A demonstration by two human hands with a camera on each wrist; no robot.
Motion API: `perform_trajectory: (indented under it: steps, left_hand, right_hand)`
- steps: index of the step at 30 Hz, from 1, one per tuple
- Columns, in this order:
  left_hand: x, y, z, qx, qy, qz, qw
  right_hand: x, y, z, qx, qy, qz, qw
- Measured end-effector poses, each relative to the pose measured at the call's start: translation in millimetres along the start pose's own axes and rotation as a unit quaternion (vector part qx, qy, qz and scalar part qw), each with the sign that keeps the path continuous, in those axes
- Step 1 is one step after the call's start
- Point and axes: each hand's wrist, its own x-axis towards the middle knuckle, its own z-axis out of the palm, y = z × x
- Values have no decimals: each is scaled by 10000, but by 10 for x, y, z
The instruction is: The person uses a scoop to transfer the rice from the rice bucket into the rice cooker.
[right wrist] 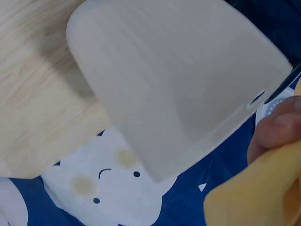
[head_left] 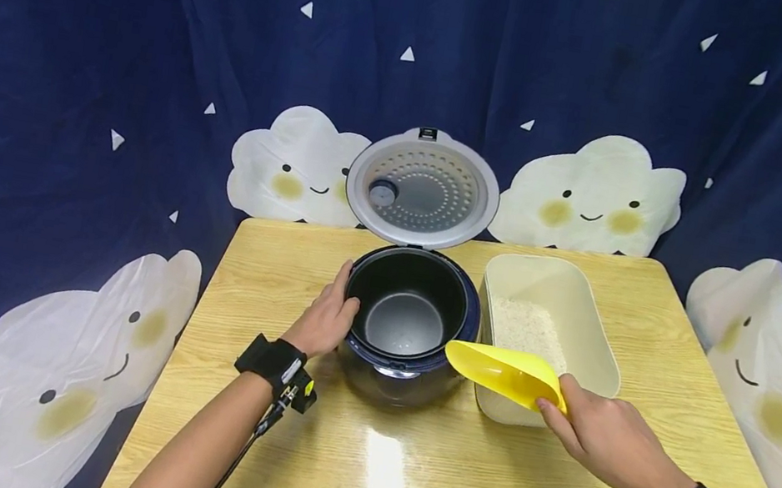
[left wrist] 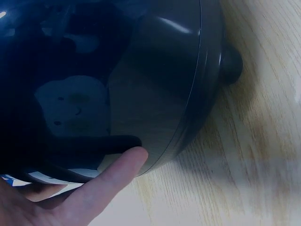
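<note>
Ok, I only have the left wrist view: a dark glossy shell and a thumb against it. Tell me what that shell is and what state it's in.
Observer: It's a rice cooker with its lid swung up; the inner pot looks empty. The left hand rests against its left side.
Operator: Report the other hand.
Observer: The right hand holds a yellow scoop by its handle, the scoop's mouth pointing toward the cooker's rim.
Operator: Say what's beside the cooker.
Observer: A cream container stands right of it on the wooden table, with white rice lying in its bottom.
Operator: Tell me whether the scoop is loaded.
Observer: No rice shows in the part of it that I can see.
</note>
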Motion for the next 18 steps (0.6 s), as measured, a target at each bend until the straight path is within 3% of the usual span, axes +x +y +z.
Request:
perform_trajectory:
  steps: [10, 18]
  left_hand:
    - [16, -10, -6, 36, -37, -2, 10000]
    - [17, -12, 6, 44, 8, 4, 10000]
  right_hand:
    - [74, 194, -134, -377, 272, 46, 9989]
    - [124, 282, -181, -537, 231, 72, 9983]
